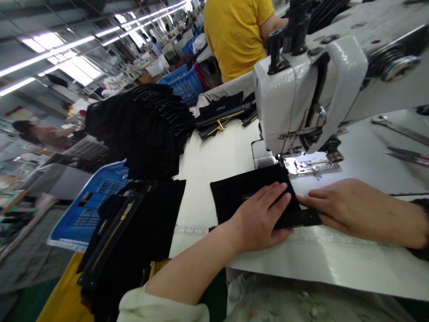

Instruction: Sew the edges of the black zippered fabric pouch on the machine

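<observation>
A black fabric panel (228,197) lies on the sewing table, its far right corner by the needle area of the sewing machine (288,103). My left hand (264,214) rests flat on the panel with the fingers stretched out, partly covering a small label. A dark strip (306,218) runs along the panel's near edge. At the right edge my right hand (348,210) has its fingers at the strip's end and the panel's side, thumb and fingers closed about it. The fingertips under the strip are hidden.
Stacked black pieces (144,129) stand at the left, and black zippered pieces (221,114) lie behind the panel. A zippered black piece (124,223) hangs over the near left edge by a blue crate (83,205). Scissors (407,156) lie right; a person in yellow (234,36) is beyond.
</observation>
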`<act>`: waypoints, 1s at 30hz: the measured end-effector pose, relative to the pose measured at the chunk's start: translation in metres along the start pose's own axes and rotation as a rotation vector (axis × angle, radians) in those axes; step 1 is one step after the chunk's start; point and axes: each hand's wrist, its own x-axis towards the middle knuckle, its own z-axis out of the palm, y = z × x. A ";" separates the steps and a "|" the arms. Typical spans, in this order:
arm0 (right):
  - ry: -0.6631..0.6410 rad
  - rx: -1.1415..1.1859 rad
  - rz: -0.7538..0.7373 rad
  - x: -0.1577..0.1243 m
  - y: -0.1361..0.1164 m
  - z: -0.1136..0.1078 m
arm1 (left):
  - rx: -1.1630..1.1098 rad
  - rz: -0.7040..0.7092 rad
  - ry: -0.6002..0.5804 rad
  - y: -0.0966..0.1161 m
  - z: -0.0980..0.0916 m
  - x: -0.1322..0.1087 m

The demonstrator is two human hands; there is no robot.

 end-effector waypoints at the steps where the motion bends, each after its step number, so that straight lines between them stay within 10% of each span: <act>1: -0.042 0.007 0.005 0.000 0.000 -0.001 | 0.010 0.014 -0.005 0.000 0.000 0.001; 20: 0.009 0.097 0.007 -0.006 -0.001 0.013 | 0.032 -0.003 -0.161 0.003 -0.013 0.022; 30: -0.004 0.151 0.134 -0.015 -0.009 -0.017 | 0.093 -0.013 -0.178 0.009 -0.017 0.023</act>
